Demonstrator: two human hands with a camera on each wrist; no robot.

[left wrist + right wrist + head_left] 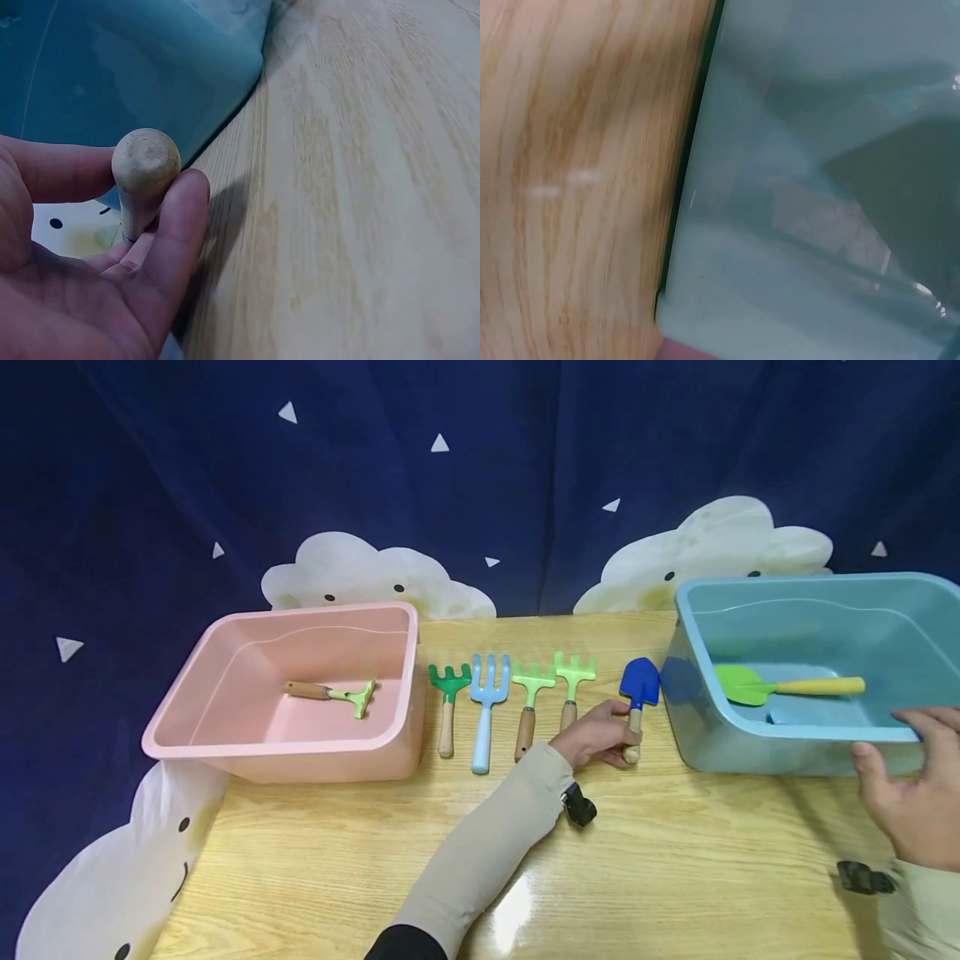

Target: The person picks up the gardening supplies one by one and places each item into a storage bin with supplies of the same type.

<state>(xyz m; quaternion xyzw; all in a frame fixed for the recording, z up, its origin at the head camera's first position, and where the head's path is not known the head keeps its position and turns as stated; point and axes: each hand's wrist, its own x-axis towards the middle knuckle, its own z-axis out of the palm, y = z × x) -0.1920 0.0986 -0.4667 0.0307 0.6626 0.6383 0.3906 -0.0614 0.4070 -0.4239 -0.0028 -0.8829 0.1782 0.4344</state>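
Observation:
My left hand [596, 737] pinches the wooden handle [146, 161] of a toy shovel with a blue blade [641, 681]. The shovel is beside the left wall of a blue bin [750, 747], its blade toward the back. Thumb and fingers close around the handle near its rounded end in the left wrist view. Over at the far right, my right hand [926, 802] is at the front rim of this bin, fingers stretched over the rim and thumb before the outer wall. Its wrist view shows mostly the bin's glossy wall [780, 285]; the fingers are largely hidden there.
Inside the blue bin lies a green shovel [817, 686] with a yellow handle. A pink bin [337, 764] at left holds a small light-green rake [307, 691]. Between the bins, a dark-green rake [447, 718], a light-blue fork [483, 727] and two light-green rakes [528, 718] lie in a row.

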